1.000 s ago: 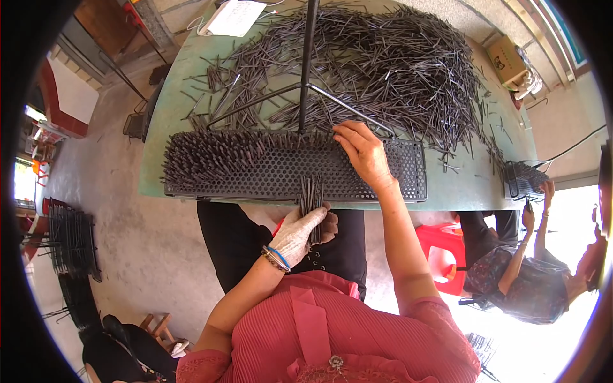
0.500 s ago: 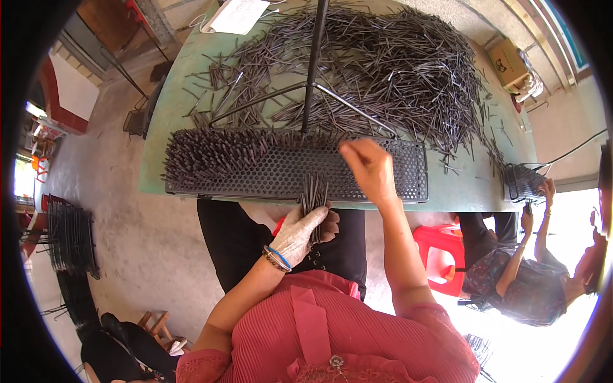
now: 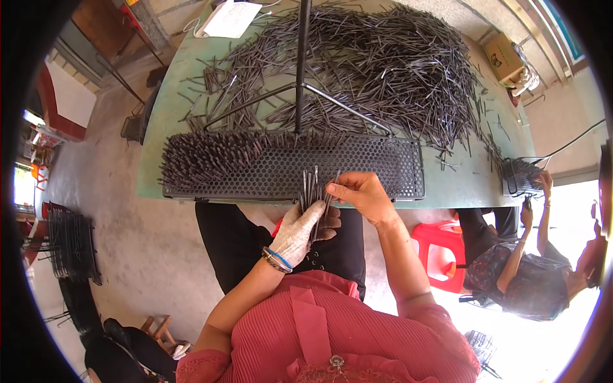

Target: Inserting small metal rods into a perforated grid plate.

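My left hand [image 3: 305,226], in a pale work glove, grips a bundle of thin dark metal rods [image 3: 312,189] upright over my lap. My bare right hand [image 3: 361,192] pinches one rod at the top of that bundle, just in front of the near edge of a long black perforated rack [image 3: 377,167]. The rack's left part is filled with rods standing in its holes [image 3: 211,159]; its right part shows bare holes. Behind it a big loose pile of the same rods [image 3: 383,70] covers the green table [image 3: 472,179].
A black stand pole [image 3: 301,64] with two slanted legs rises from the table middle. A white paper sheet [image 3: 230,18] lies at the far edge. A red stool [image 3: 440,246] and a seated person [image 3: 530,281] holding a rod-filled basket [image 3: 520,175] are at right. Wire racks [image 3: 67,242] stand left.
My right hand pulled back from the rack's holes to the bundle in my left hand and now pinches a rod there. The left hand stayed put.
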The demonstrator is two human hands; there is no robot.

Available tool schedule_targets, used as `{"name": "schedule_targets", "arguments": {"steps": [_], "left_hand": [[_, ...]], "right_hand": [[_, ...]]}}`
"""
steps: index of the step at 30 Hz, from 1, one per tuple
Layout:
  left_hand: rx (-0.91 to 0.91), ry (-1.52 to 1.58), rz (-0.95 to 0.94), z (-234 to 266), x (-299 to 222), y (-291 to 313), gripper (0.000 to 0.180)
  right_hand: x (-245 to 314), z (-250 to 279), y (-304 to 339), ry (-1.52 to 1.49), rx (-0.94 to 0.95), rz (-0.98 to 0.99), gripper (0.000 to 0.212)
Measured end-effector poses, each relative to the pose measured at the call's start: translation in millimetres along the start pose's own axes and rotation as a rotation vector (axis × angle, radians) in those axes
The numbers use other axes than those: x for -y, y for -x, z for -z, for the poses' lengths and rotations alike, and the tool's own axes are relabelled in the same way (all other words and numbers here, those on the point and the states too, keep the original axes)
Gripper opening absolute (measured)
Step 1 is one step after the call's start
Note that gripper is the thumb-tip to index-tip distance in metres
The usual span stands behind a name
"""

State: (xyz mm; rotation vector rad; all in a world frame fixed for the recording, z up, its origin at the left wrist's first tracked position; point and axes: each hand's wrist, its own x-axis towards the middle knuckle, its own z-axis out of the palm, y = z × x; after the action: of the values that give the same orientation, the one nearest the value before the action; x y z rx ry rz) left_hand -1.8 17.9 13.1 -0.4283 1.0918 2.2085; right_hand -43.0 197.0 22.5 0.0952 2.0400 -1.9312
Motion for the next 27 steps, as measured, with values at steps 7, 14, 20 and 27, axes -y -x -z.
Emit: {"name": "schedule_targets", "arguments": {"steps": [7,14,20,27], "left_hand": [[-0.02,-0.077,0.009,0.5,2.2,-2.9,0.025],[0.02,-0.112,0.075,-3.8,5.0,-3.1,0.02],[-0.009,-0.116,0.094,-0.6,6.4,-2.9,0.021],[-0.007,-0.091,0.094,2.1,8.7,-4.8,0.021]], "right_hand": [[12.0,28.9,-13.4,0.099,-0.421,0.44,0.017],[19.8,52.7,-46.6,0.437,-0.65,0.64,0.015],[5.7,57.5,-57.6,0.362,-0.615,0.638,0.015],[-5.3,61.9,-62.3,0.218,-0.608,0.698,0.012]]}}
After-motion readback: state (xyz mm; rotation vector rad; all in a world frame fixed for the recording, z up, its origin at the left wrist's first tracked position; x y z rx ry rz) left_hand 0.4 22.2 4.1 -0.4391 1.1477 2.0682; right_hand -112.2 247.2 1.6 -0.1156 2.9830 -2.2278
